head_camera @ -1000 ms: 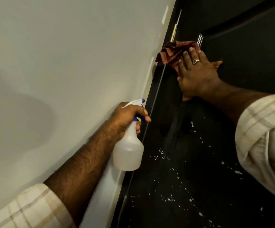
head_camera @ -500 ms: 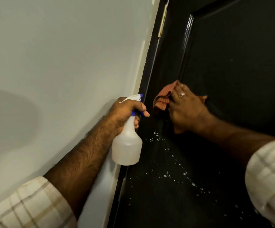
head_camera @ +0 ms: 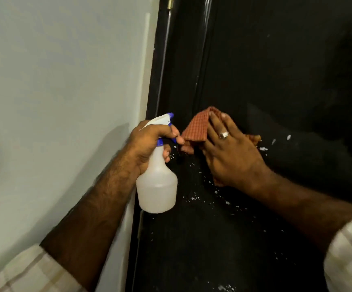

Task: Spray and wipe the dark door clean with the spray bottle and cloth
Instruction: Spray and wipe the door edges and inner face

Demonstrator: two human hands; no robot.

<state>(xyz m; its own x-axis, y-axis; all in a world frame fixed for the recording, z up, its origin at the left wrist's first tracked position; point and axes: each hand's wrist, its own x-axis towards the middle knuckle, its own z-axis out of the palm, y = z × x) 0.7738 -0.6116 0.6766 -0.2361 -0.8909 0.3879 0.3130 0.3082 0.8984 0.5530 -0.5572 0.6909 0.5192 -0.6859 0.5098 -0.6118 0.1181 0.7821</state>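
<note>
The dark door (head_camera: 265, 66) fills the right side of the view, speckled with white spray droplets (head_camera: 194, 198) low down. My left hand (head_camera: 150, 142) grips the neck of a white translucent spray bottle (head_camera: 157, 186) with a blue nozzle, held beside the door's left edge. My right hand (head_camera: 232, 157) lies flat with straight fingers, pressing an orange checked cloth (head_camera: 196, 129) against the door. Part of the cloth is hidden under my palm.
A pale grey wall (head_camera: 61, 85) takes up the left half. The black door frame (head_camera: 156, 66) runs between wall and door, with a brass hinge (head_camera: 170, 3) at the top. Both forearms wear rolled checked sleeves.
My right hand has wiped the cloth downward along the door, from near the upper panel corner to level with the bottle. My left hand has kept the bottle beside the door's edge.
</note>
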